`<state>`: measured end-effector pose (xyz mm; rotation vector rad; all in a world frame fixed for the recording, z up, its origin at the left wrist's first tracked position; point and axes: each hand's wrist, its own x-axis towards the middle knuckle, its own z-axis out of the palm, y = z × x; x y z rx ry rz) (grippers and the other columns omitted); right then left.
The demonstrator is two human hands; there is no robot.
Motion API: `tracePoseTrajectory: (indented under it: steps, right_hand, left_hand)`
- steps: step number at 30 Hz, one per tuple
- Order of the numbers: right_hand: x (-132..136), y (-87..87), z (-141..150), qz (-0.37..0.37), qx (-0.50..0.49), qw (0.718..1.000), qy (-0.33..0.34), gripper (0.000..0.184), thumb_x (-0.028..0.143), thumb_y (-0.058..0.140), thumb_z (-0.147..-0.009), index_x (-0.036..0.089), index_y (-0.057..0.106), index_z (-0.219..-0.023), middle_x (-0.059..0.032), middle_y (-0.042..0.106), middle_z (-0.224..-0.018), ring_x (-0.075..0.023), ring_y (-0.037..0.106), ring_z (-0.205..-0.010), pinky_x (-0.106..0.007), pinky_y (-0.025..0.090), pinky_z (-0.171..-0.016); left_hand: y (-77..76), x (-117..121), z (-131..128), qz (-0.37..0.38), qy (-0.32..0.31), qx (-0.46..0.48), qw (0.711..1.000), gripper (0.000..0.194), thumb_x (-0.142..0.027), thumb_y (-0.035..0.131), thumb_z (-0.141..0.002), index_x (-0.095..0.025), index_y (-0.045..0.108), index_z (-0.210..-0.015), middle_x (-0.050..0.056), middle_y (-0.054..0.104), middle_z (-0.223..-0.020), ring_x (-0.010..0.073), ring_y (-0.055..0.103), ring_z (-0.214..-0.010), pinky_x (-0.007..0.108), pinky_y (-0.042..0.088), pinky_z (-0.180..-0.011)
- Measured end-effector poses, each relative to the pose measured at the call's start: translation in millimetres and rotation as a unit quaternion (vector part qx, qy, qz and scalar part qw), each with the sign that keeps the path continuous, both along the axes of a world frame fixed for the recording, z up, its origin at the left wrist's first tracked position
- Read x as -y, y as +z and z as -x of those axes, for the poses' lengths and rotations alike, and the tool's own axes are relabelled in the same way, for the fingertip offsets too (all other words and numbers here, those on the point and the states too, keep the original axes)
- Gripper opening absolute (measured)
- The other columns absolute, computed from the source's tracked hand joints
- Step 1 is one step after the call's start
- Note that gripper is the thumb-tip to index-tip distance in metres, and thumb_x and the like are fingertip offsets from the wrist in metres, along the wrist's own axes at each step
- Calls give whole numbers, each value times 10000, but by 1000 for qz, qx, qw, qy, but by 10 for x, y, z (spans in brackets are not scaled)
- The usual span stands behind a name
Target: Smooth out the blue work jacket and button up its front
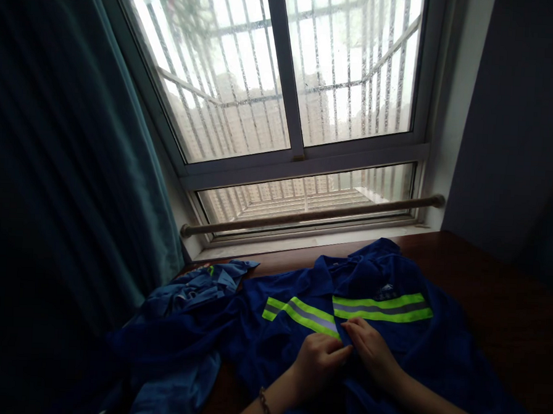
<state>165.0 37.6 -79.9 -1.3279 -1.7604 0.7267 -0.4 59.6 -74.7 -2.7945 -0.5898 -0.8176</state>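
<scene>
A dark blue work jacket with yellow-green and grey reflective bands lies spread out before me, its collar toward the window. My left hand, a bracelet at its wrist, is closed on the jacket's front edge just below the chest band. Right beside it, my right hand pinches the same front opening, fingers bent over the cloth. The two hands nearly touch. Whatever small part of the edge lies between the fingertips is hidden.
Lighter blue clothing lies crumpled on the left of the brown wooden table. Behind stands a barred window with a rail across its lower part. A teal curtain hangs at the left.
</scene>
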Motion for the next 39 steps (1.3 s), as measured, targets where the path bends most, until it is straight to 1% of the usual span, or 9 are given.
tracePoseTrajectory:
  steps: [3,10,16,19,24,28,33,37,39]
  right_hand:
    - [7,-5,-3,-6,-4,1000,14,450,435,230,-881,174,578,-768,-56,552,-853,-158,513,-802,-265,376,-727]
    - [-5,-44,-15,17,-22,1000,-7,504,456,203,-883,167,582,-718,-37,562,-710,-151,520,-691,-270,377,-662]
    - [23,-14,25,-25,33,999,-11,469,432,232,-880,189,620,-783,-65,539,-922,-183,466,-900,-300,351,-811]
    - [34,-19,36,-14,46,999,-19,429,447,278,-866,205,629,-817,-64,517,-970,-196,432,-953,-321,328,-861]
    - [16,-39,42,15,27,998,-48,384,477,377,-819,192,602,-944,-65,516,-919,-189,456,-909,-309,359,-827]
    - [-42,-56,28,52,34,996,-65,263,393,523,-720,160,590,-823,-50,540,-840,-184,495,-826,-290,386,-751]
    - [-121,-100,-34,90,10,993,-80,113,234,547,-631,146,544,-701,-22,560,-717,-165,518,-699,-259,384,-637]
    - [-124,-133,-72,94,-55,992,-60,185,322,535,-691,142,578,-697,-29,588,-693,-175,541,-696,-261,393,-632]
    - [-107,-136,-74,87,-66,993,-54,216,343,522,-715,143,605,-712,-35,603,-709,-178,551,-700,-267,398,-640]
  left_hand:
    - [28,-2,-11,5,-29,-19,999,182,-199,403,-831,-182,582,-798,-4,515,-580,92,467,-527,201,342,-494]
    - [84,22,-26,53,-85,-18,995,264,-191,332,-851,-178,596,-849,40,566,-684,115,543,-680,225,444,-625]
    - [109,41,-23,63,-99,-18,993,233,-179,374,-828,-186,600,-889,60,600,-819,143,544,-821,264,452,-723]
    - [107,40,-23,65,-105,-18,992,218,-165,389,-814,-183,598,-874,59,602,-841,141,539,-819,263,447,-728]
    - [138,41,-19,57,-132,-30,989,217,-144,392,-808,-183,591,-885,52,601,-808,131,538,-791,258,435,-742]
    - [122,41,-15,73,-145,-56,985,216,-140,368,-817,-180,577,-853,32,600,-748,114,536,-723,239,426,-715]
    - [4,13,-4,142,-64,-23,988,176,-171,369,-827,-164,543,-853,21,575,-663,112,515,-603,220,400,-583]
    - [-10,-21,-27,202,68,50,976,127,-159,393,-805,-156,506,-862,54,566,-784,145,523,-729,244,411,-651]
    - [-2,-46,-41,224,122,51,966,106,-155,417,-785,-163,503,-846,65,545,-847,161,510,-787,258,412,-683]
